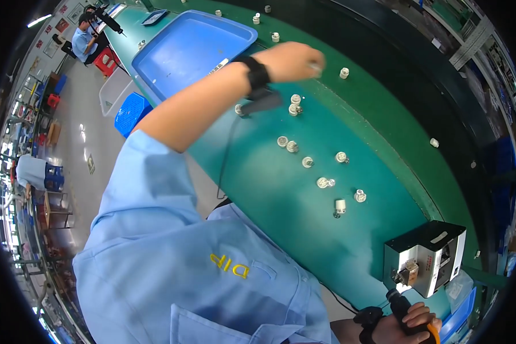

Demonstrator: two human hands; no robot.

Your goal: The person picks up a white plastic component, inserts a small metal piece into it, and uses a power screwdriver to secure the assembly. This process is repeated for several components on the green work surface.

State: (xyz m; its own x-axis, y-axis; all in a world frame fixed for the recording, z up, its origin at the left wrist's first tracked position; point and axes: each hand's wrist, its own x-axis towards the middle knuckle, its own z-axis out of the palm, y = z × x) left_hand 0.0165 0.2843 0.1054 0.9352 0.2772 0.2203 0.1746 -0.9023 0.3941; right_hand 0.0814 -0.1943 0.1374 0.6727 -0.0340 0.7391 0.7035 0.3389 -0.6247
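Observation:
My left hand (295, 61) reaches out over the far edge of the green bench, a black band round its wrist. Its fingers are curled closed; a small pale spot shows at the fingertips, too blurred to name. My right hand (410, 328), low at the right, is wrapped round a black powered screwdriver (399, 301) with an orange part. The driver's front end points at a black and silver box-shaped machine (427, 258), perhaps a screw feeder. Between my hands, several small white round parts (325, 183) lie scattered; one white cylindrical part (340, 206) stands nearest me.
A large blue tray (195, 46) lies on the bench at the upper left. More white parts (344, 73) sit along the dark green strip beyond. A blue bin (467, 315) stands behind the machine. At far left, people (85, 43) sit beside the aisle near a red stool (105, 61).

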